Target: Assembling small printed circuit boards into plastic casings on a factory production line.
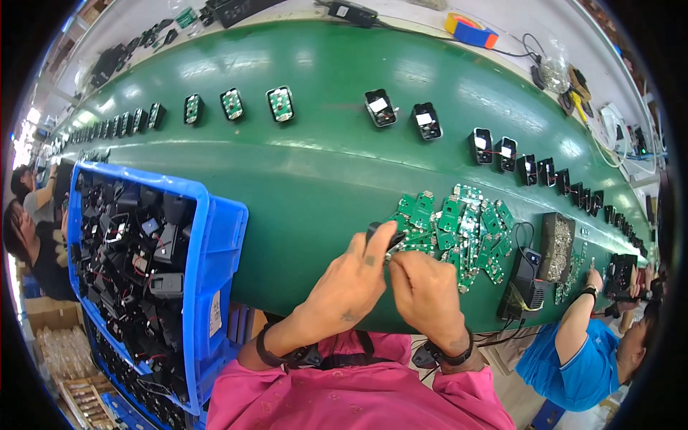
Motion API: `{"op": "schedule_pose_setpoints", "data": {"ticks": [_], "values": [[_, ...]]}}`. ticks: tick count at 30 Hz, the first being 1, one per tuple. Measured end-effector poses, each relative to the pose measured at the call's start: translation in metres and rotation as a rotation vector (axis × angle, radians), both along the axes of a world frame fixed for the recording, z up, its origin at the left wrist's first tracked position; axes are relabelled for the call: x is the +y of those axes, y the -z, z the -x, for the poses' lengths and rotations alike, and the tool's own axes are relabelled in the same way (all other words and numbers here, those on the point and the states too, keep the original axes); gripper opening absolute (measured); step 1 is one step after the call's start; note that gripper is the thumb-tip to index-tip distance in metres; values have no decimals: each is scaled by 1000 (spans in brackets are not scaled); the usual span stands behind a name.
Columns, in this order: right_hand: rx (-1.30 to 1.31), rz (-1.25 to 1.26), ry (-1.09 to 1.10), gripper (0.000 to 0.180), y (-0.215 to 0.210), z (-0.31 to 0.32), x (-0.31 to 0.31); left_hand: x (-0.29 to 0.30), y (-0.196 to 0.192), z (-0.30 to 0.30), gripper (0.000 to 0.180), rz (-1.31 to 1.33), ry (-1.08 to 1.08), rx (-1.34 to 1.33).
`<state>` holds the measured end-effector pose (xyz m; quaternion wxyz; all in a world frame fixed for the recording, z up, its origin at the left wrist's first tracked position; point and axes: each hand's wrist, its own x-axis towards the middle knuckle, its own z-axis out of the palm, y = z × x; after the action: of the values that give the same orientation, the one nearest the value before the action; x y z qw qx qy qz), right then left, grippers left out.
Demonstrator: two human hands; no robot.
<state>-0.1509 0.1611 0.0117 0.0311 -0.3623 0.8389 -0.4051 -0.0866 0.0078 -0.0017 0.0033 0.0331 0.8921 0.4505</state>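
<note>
My left hand (pixel 352 278) is closed around a small black plastic part (pixel 373 230), which shows only in pieces past the fingers; it looks like one of the black housings. Right beside it, my right hand (pixel 432 292) is closed with thumb and fingers pinched against the left fingertips. Whatever lies in that pinch is hidden. Just beyond both hands spreads a heap of green circuit boards (pixel 469 231) on the green work table (pixel 301 208). Wristbands are on both of my wrists.
On my left stands a blue crate (pixel 202 251) full of black housings. A curved row of housings crosses the table, some with green boards (pixel 280 104). To the right are a black power unit (pixel 526 295), a box of small metal parts (pixel 557 247) and a co-worker in blue (pixel 584 358).
</note>
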Motion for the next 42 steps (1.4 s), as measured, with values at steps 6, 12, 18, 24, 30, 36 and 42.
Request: {"op": "schedule_pose_setpoints", "data": {"ticks": [6, 12, 18, 24, 30, 36, 42], "values": [[-118, 124, 227, 10, 9, -1, -2, -5, 14, -5, 60, -286, -164, 92], [-551, 163, 179, 14, 31, 0, 0, -17, 25, -10, 63, -723, -188, -174], [-847, 604, 80, 10, 35, -18, -14, -13, 42, -7, 63, -689, -247, -36], [-680, 288, 162, 13, 31, -11, -11, -15, 43, -12, 57, -610, -268, 47], [-387, 170, 57, 17, 16, -18, -26, -8, 59, -7, 50, -708, -399, 290], [-339, 151, 53, 16, 13, -21, -29, -10, 49, -13, 45, -606, -439, 277], [-325, 101, 106, 17, 14, -13, -29, -17, 43, -14, 47, -734, -396, 217]]}}
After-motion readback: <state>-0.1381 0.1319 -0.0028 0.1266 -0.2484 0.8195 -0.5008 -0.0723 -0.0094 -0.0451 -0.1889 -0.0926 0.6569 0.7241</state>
